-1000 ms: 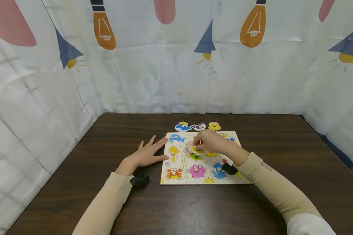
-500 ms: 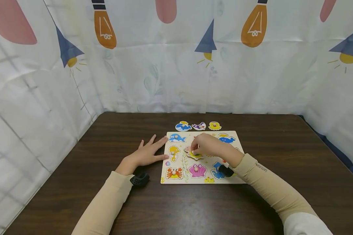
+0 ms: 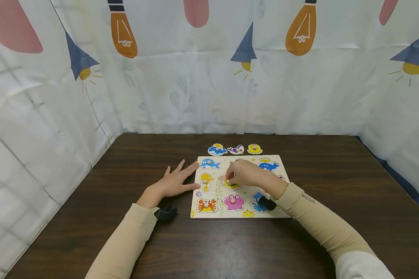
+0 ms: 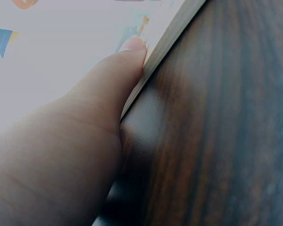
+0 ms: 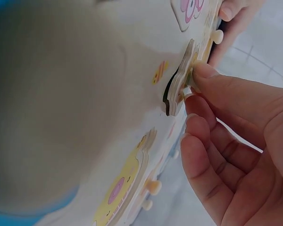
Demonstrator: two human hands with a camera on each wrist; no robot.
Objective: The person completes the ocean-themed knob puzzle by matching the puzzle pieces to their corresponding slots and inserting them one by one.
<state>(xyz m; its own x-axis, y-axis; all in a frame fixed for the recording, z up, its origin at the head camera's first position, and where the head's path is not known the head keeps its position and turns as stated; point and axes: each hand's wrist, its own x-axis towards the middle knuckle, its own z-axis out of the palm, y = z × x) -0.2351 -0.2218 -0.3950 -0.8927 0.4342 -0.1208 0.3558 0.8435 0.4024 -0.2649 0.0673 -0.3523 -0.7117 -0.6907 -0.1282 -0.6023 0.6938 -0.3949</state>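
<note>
A wooden knob puzzle board with sea-animal shapes lies on the table. My right hand is over its middle, thumb and fingertips pinching the knob of a green-and-yellow turtle piece. In the right wrist view, that turtle piece sits at the turtle picture, with a dark gap under one edge. My left hand lies spread at the board's left side, its thumb and a fingertip touching the edge. Its thumb shows against the board's side in the left wrist view.
Behind the board lie a blue whale piece, a purple whale piece and a yellow piece. A crab, a pink shell and a seahorse are on the board. Printed curtains surround the brown table.
My right hand has moved slightly toward me and lowered the turtle piece from above its picture onto the board. My left hand has stayed put.
</note>
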